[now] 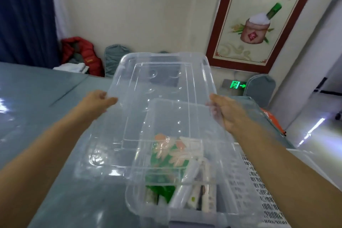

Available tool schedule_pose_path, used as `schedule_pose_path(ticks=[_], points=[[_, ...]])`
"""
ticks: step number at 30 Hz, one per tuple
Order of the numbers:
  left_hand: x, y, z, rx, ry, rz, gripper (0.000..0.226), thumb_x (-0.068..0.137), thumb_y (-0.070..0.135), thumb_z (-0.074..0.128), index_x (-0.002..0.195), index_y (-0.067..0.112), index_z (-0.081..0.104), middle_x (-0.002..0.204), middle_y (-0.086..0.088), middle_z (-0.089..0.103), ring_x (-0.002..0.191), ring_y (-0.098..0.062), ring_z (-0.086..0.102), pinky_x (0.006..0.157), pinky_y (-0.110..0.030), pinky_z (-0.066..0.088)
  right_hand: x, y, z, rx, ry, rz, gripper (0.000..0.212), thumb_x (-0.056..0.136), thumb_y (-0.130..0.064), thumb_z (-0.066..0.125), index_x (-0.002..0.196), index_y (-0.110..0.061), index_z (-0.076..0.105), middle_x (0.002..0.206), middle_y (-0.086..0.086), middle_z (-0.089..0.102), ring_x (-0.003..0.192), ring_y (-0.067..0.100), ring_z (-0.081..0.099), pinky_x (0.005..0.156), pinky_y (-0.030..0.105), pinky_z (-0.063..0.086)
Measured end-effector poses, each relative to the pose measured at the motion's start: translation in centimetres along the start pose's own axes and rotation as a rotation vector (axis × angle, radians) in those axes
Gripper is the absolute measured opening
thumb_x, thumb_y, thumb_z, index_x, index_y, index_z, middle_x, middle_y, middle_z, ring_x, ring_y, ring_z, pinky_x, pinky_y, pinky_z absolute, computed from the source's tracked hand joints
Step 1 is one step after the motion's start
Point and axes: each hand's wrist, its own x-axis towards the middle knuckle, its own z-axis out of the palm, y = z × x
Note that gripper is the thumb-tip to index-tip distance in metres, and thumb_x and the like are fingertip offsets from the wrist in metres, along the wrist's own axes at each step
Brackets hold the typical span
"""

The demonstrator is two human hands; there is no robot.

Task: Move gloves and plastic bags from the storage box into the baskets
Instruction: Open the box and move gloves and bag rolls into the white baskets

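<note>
Early stage, in my read: nothing moved yet. Both hands hold the clear lid (162, 98) lifted above the storage box (177, 190), left hand (98, 102) gripping its left edge, right hand (225, 113) clamped on its right edge, fingers seen through the plastic

Lid is tilted, far end higher, long axis running away from the camera; it sits offset left of the box and overlaps only the far part of the opening

Box rests on the grey surface (46, 116) at bottom centre, long axis also near-to-far, slightly skewed. Contents all inside: a green-and-orange printed packet (166, 155) lying flat toward the far end, and several slim white packs (196, 194) standing on edge at the near right, their length running roughly with the box. Can't tell which are gloves and which are bags

White perforated basket (259, 190) just beside the box on the right; can't tell if box and basket touch. What shows of it looks empty

Left to do: park the lid, then transfer everything
</note>
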Motion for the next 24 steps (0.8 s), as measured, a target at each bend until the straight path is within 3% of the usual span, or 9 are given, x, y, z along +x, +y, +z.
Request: schedule_pose_path(ticks=[2, 4, 9, 11, 13, 15, 18, 21, 24], points=[[-1.6, -1.1, -1.5, 0.147, -0.031, -0.008, 0.059, 0.084, 0.028, 0.066, 0.135, 0.009, 0.042, 0.130, -0.016, 0.050, 0.103, -0.028, 0.052, 0.082, -0.029, 0.038, 0.6, 0.7, 3.5, -0.017, -0.037, -0.041, 0.021, 0.091, -0.013, 0.058, 0.072, -0.005, 0.053, 0.047, 0.002, 0.063, 0.031, 0.001, 0.042, 0.033, 0.010, 0.037], [-4.4, -2.5, -1.9, 0.387, -0.069, 0.152, 0.072, 0.080, 0.035, 0.068, 0.140, 0.013, 0.035, 0.146, -0.009, 0.038, 0.131, -0.025, 0.036, 0.103, -0.031, 0.029, 1.2, 1.9, 7.0, -0.072, -0.029, -0.065, 0.020, 0.089, -0.012, 0.061, 0.073, -0.005, 0.053, 0.058, 0.011, 0.063, 0.030, 0.000, 0.045, 0.033, 0.012, 0.038], [-12.6, -4.3, 0.1, 0.408, -0.305, 0.474, 0.090, 0.061, 0.085, 0.044, 0.138, 0.040, 0.034, 0.136, 0.028, 0.031, 0.135, 0.002, 0.024, 0.106, -0.018, 0.018, 1.4, 6.2, 14.6, -0.283, -0.016, -0.122, 0.022, 0.077, -0.017, 0.072, 0.082, -0.004, 0.056, 0.061, 0.010, 0.060, 0.042, 0.012, 0.057, 0.051, 0.027, 0.054], [-13.9, -4.6, 0.7, 0.431, -0.269, 0.444, 0.085, 0.067, 0.077, 0.049, 0.140, 0.038, 0.031, 0.142, 0.024, 0.034, 0.134, -0.002, 0.030, 0.102, -0.016, 0.020, 0.8, 7.6, 17.1, -0.343, -0.010, -0.142, 0.022, 0.072, -0.016, 0.073, 0.067, -0.006, 0.054, 0.055, 0.009, 0.059, 0.050, 0.022, 0.058, 0.063, 0.040, 0.056], [-14.5, -4.9, 0.8, 0.493, -0.182, 0.368, 0.087, 0.069, 0.075, 0.050, 0.143, 0.036, 0.024, 0.149, 0.016, 0.033, 0.133, -0.008, 0.034, 0.102, -0.023, 0.028, 0.2, 8.9, 19.0, -0.384, -0.016, -0.155, 0.022, 0.069, -0.015, 0.073, 0.061, -0.008, 0.054, 0.052, 0.007, 0.058, 0.044, 0.019, 0.059, 0.052, 0.031, 0.056], [-15.2, -5.2, 0.9, 0.554, -0.109, 0.323, 0.093, 0.068, 0.075, 0.050, 0.144, 0.034, 0.017, 0.149, 0.010, 0.035, 0.131, -0.013, 0.040, 0.102, -0.030, 0.035, -0.1, 10.1, 20.3, -0.414, -0.018, -0.158, 0.020, 0.068, -0.017, 0.073, 0.061, -0.007, 0.056, 0.049, 0.005, 0.058, 0.032, 0.010, 0.056, 0.035, 0.018, 0.044], [-16.1, -5.7, 1.4, 0.654, -0.082, 0.294, 0.085, 0.079, 0.058, 0.050, 0.145, 0.029, 0.007, 0.151, 0.005, 0.033, 0.123, -0.024, 0.050, 0.099, -0.037, 0.044, -0.1, 11.8, 21.5, -0.488, -0.050, -0.130, 0.021, 0.071, -0.021, 0.072, 0.067, -0.005, 0.058, 0.055, 0.007, 0.062, 0.038, 0.013, 0.060, 0.044, 0.023, 0.050], [-16.0, -6.4, 1.7, 0.789, 0.020, 0.259, 0.066, 0.090, 0.029, 0.040, 0.146, 0.023, 0.005, 0.154, -0.002, 0.025, 0.104, -0.032, 0.060, 0.080, -0.037, 0.048, -0.3, 12.6, 22.1, -0.521, -0.111, -0.098, 0.023, 0.078, -0.025, 0.068, 0.078, -0.006, 0.055, 0.068, 0.011, 0.065, 0.054, 0.020, 0.065, 0.053, 0.030, 0.055], [-15.4, -7.3, 0.4, 0.932, 0.169, 0.255, 0.072, 0.086, 0.008, 0.045, 0.146, 0.021, 0.008, 0.155, -0.009, 0.022, 0.090, -0.031, 0.064, 0.060, -0.034, 0.037, -0.7, 12.3, 22.0, -0.531, -0.227, -0.129, 0.022, 0.085, -0.026, 0.061, 0.092, -0.006, 0.055, 0.081, 0.012, 0.066, 0.057, 0.018, 0.066, 0.050, 0.030, 0.056]])
